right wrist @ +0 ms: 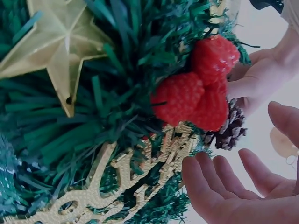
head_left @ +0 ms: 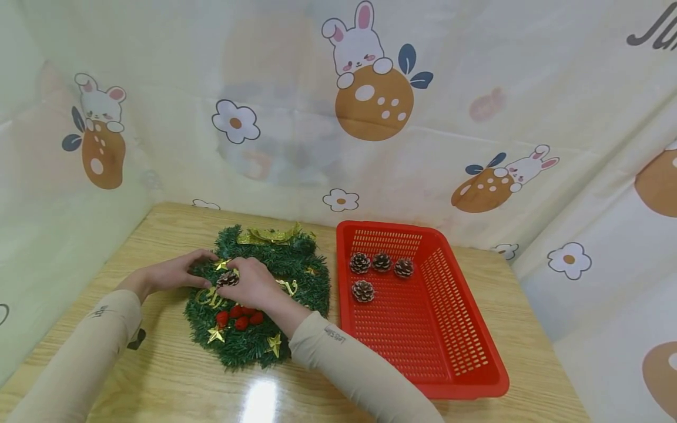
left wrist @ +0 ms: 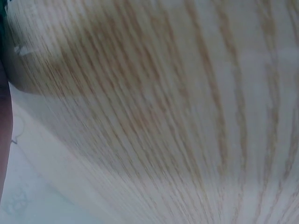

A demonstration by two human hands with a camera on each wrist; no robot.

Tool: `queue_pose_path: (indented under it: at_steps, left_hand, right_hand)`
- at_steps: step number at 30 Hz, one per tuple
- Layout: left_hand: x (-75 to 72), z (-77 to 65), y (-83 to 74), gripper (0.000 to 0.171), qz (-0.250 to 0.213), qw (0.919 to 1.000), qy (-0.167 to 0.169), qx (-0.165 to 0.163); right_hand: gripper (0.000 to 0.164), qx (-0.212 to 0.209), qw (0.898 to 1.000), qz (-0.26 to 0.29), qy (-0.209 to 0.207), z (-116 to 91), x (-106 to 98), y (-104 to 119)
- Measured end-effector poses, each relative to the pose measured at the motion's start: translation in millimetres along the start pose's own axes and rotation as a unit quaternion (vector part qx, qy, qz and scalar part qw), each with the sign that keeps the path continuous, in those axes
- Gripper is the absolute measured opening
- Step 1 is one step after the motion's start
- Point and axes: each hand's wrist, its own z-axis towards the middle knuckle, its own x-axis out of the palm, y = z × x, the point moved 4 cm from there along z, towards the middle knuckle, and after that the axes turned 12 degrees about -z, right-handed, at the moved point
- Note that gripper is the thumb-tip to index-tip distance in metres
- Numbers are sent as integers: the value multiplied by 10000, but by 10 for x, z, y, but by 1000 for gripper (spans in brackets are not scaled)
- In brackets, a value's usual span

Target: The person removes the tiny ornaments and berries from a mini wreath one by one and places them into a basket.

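A green tinsel wreath (head_left: 312, 282) lies on the table, trimmed with gold stars, red berries (head_left: 241, 323) and gold lettering. A brown pine cone (head_left: 228, 279) with pale tips sits on its left part, between the two hands. My left hand (head_left: 171, 274) reaches in at the wreath's left edge, thumb and fingers spread apart beside the cone. From the other side comes my right hand (head_left: 255, 285), close to the cone; in the right wrist view its fingers (right wrist: 201, 182) are loosely bent, with a gap to the pine cone (right wrist: 230, 128). The left wrist view shows mostly table.
A red plastic basket (head_left: 402, 352) stands right of the wreath, with several pine cones (head_left: 363, 291) toward its far left. A gold ribbon bow (head_left: 270, 236) tops the wreath. A small black object (head_left: 136, 339) lies beside the left forearm. Patterned curtains (head_left: 285, 147) enclose the wooden table.
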Motion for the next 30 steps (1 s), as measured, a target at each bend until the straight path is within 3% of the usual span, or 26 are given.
queue_pose_path:
  at_steps: [8,20,30]
  left_hand:
    - [-3,10,19,66,-43,10000,13,-71]
    - [-12,31,47,67,-41,10000,25,-11]
    - [-8,22,49,67,-4,10000,16,-33]
  right_hand:
    - [53,71,9998,-144,65,63,69,-25]
    - [47,-479,9973,-546,68,140,134,-41]
    - [43,-333,9983,-476,-38,147,157,-67]
